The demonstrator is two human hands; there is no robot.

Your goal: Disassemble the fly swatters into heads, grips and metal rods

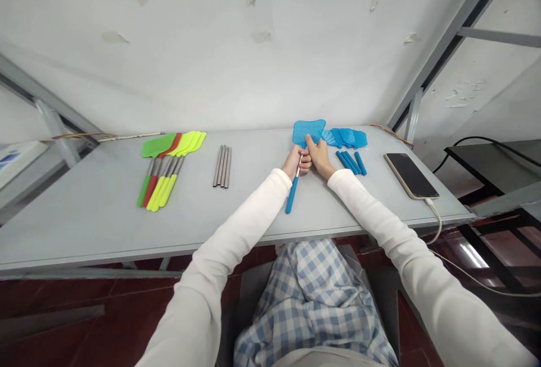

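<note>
Both my hands are on a blue fly swatter [309, 129] with a mesh head, a metal rod and a blue grip, held over the table. My left hand [297, 163] is wrapped round the metal rod below the head. With its thumb against the base of the swatter head, my right hand [318, 154] pinches it there. Just right of my hands, several loose blue swatter heads [349, 137] lie overlapping. Several blue grips [350, 162] rest in front of them. To the left, several bare metal rods [222, 167] lie side by side.
At the left lie several whole swatters, with a green head [158, 145] and yellow heads [190, 142] among them. A phone [411, 176] on a white cable lies at the right of the grey table [101, 209]. Metal frame posts and a white wall stand behind.
</note>
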